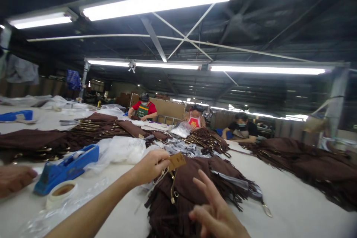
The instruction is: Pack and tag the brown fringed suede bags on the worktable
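Observation:
My left hand (152, 165) reaches in from the lower left and pinches a tan hang tag (177, 160) between thumb and fingers. A light cord loops down below that hand. Under the tag lies a dark brown fringed bag (186, 186), with small gold-coloured hardware on its front and a grey-wrapped strap (231, 180) across its right part. A metal clasp (267, 209) ends the strap on the table. Above the bag's lower right part, my right hand (214, 208) has its fingers apart, with nothing seen in them.
A blue tape dispenser (67, 169) and a tape roll (61, 193) stand left on the white table. Another person's hand (15, 180) is at the left edge. Brown bag piles (304, 160) lie around. Several people, one in red (143, 109), work beyond.

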`<state>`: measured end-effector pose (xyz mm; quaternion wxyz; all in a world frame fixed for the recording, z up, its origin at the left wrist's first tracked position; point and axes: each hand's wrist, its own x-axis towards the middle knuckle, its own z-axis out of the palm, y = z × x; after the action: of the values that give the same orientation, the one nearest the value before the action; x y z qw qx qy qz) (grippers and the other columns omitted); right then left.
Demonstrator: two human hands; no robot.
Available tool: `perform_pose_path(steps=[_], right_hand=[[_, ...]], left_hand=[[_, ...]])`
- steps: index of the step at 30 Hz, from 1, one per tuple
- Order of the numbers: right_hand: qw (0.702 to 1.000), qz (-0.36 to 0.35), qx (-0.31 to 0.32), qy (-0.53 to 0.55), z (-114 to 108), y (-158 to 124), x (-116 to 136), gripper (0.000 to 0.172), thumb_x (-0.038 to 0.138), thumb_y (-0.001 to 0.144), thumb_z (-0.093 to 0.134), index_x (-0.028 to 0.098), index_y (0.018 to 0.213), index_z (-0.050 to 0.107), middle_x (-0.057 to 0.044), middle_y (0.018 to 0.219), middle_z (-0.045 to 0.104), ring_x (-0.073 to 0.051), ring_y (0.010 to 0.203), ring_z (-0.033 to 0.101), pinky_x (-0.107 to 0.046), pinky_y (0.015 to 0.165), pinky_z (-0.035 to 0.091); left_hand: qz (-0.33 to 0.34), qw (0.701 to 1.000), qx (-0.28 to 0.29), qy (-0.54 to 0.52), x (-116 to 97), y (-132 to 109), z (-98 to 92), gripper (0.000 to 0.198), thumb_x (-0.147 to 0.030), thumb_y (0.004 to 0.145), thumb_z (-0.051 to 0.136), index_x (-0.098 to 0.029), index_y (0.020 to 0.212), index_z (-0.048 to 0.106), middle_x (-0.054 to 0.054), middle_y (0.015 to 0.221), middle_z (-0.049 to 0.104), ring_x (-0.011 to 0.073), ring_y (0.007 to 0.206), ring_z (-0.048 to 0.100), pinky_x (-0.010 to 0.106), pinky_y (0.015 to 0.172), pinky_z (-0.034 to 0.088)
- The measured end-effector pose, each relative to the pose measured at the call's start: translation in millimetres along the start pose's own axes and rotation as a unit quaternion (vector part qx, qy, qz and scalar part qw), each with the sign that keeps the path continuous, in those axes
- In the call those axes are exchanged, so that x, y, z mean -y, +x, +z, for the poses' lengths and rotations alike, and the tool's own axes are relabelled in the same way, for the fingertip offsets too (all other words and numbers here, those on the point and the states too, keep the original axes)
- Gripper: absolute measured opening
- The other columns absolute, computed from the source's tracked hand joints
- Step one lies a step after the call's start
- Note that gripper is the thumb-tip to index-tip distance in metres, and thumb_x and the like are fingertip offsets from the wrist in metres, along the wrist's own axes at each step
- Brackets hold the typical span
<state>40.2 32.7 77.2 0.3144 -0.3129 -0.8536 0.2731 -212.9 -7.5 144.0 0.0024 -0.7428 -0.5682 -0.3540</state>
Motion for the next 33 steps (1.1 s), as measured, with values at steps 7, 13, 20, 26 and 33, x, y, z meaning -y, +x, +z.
perform_pose_path(steps=[7, 13, 20, 26, 33], right_hand=[[0.891, 0.072, -0.039, 0.446, 9.8, 18.7, 37.5, 0.047, 0.056, 0.066, 0.081, 0.015, 0.083, 0.066, -0.003, 0.074, 0.071, -0.013, 0.056, 0.068, -0.013, 0.040, 0.048], [0.874, 0.123, -0.117, 0.454, -18.8, -12.4, 20.2, 0.045, 0.049, 0.059, 0.088, 0.018, 0.083, 0.065, -0.002, 0.080, 0.074, -0.015, 0.063, 0.072, -0.014, 0.043, 0.054], [0.926, 0.226, -0.084, 0.291, -30.2, -62.6, -20.3, 0.032, 0.040, 0.070, 0.078, 0.018, 0.090, 0.066, -0.006, 0.082, 0.073, -0.019, 0.068, 0.071, -0.022, 0.046, 0.054], [0.959, 0.106, -0.050, 0.258, -5.8, -75.1, 23.1, 0.061, 0.045, 0.079, 0.069, 0.023, 0.133, 0.053, -0.013, 0.132, 0.056, -0.027, 0.107, 0.062, -0.029, 0.062, 0.056], [0.841, 0.112, 0.192, 0.493, 31.6, -77.8, 36.5, 0.035, 0.046, 0.083, 0.071, 0.022, 0.107, 0.062, 0.002, 0.082, 0.064, -0.011, 0.067, 0.061, -0.021, 0.060, 0.051]], left_hand=[[-0.168, 0.893, 0.133, -0.396, -57.7, -34.3, 41.5, 0.028, -0.048, 0.085, 0.050, -0.020, 0.089, 0.049, -0.007, 0.058, 0.053, 0.0067, 0.037, 0.041, 0.018, 0.036, 0.020], [-0.223, 0.781, 0.206, -0.546, -64.2, -84.7, 82.8, 0.036, -0.048, 0.071, 0.069, -0.016, 0.077, 0.054, -0.002, 0.058, 0.062, 0.0014, 0.032, 0.024, 0.020, 0.035, 0.010], [-0.188, 0.913, 0.134, -0.337, -59.5, -101.5, 78.4, 0.029, -0.041, 0.085, 0.048, -0.016, 0.077, 0.059, 0.000, 0.062, 0.063, 0.0083, 0.042, 0.040, 0.022, 0.043, 0.025], [-0.071, 0.976, 0.202, -0.032, -101.1, -83.4, 49.8, 0.011, -0.017, 0.087, 0.048, -0.021, 0.081, 0.057, -0.003, 0.061, 0.060, 0.0146, 0.059, 0.055, 0.024, 0.056, 0.033], [-0.029, 0.967, 0.241, -0.074, -98.0, -94.7, 55.5, 0.018, -0.013, 0.081, 0.050, -0.020, 0.084, 0.065, -0.003, 0.068, 0.064, 0.0128, 0.061, 0.056, 0.021, 0.055, 0.035]])
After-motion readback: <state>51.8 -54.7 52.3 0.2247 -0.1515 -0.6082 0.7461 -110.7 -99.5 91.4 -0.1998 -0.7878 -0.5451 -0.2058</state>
